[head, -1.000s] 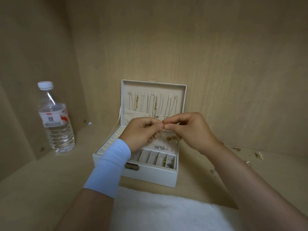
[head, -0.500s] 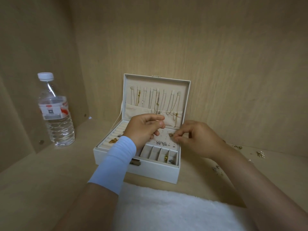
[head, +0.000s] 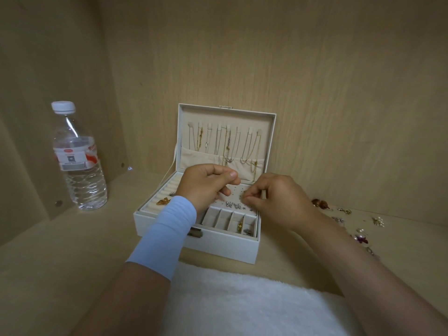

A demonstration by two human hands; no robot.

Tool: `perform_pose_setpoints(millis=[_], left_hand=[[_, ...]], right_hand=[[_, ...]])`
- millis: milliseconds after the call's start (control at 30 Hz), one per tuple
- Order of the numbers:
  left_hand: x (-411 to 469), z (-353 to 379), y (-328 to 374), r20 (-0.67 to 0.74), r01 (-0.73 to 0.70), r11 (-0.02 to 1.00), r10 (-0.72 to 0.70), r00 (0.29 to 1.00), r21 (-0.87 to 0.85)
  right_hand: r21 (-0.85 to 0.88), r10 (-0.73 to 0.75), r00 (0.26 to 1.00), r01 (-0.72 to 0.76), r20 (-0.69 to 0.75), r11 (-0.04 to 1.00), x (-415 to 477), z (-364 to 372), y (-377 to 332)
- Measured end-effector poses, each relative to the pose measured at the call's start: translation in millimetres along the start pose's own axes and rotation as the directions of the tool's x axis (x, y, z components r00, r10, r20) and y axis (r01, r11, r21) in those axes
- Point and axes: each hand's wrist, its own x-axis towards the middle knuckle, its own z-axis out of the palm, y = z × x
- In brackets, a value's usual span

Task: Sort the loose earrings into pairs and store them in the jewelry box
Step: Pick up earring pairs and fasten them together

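Loose small earrings [head: 344, 210] in gold, pearl and purple lie scattered on light wooden tabletop [head: 72, 251], to R of white rectangular jewelry box [head: 218, 248] and beyond R forearm, apart from both hands. Box lid [head: 228, 115] stands open and upright, w/ thin chain necklaces [head: 228, 144] hanging inside. L hand [head: 206, 185], pale blue sleeve [head: 167, 234] at wrist, hovers over box middle, fingers curled, thumb against index finger; can't tell if it holds anything. R hand [head: 281, 200] is just beside it, fingertips [head: 246, 199] pinched together down at beige perforated stud panel [head: 232, 191]; whatever's in the pinch is too small to see. Silver butterfly-shaped earrings [head: 233, 205] sit at panel's near edge, just below both hands. Gold earring [head: 240, 225] lies in a front compartment; gold piece [head: 163, 201] sits on ring rolls at L. Clear plastic water bottle [head: 77, 166] stands well L of box. White fluffy cloth [head: 242, 301] lies in front.
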Motion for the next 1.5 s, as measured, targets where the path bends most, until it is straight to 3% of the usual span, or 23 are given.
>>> perform_pose_setpoints(millis=[733, 1000, 1067, 1133, 1233, 1500], left_hand=[[1.6, -0.1, 0.0, 0.011, 0.01, 1.0, -0.01, 1.0, 0.028], [3.9, 0.4, -3.7, 0.027, -0.018, 0.997, 0.016, 0.999, 0.076], [3.9, -0.1, -5.6, 0.037, -0.047, 0.988, 0.042, 0.998, 0.146], [3.0, 0.0, -5.5, 0.067, -0.053, 0.979, 0.04, 0.997, 0.199], [1.1, 2.9, -1.6, 0.134, -0.064, 0.977, 0.037, 0.99, 0.206], [-2.2, 5.8, 3.0, 0.137, -0.085, 0.984, 0.064, 0.988, 0.155]], right_hand=[[-0.019, -0.017, 0.998, 0.018, 0.063, 1.0, 2.7, -5.5, 0.8], [-0.025, 0.001, 1.0, 0.0, 0.016, 1.0, 0.3, 0.8, 0.3], [0.056, 0.033, 0.998, -0.029, -0.06, 0.998, 1.2, 0.9, -0.7], [0.259, 0.118, 0.982, -0.076, -0.149, 0.963, 2.4, -1.6, -3.4], [0.462, 0.18, 0.968, -0.08, -0.176, 0.883, 4.1, -6.4, -12.0], [0.59, 0.132, 0.986, -0.045, -0.105, 0.806, 3.3, -18.2, -17.4]])
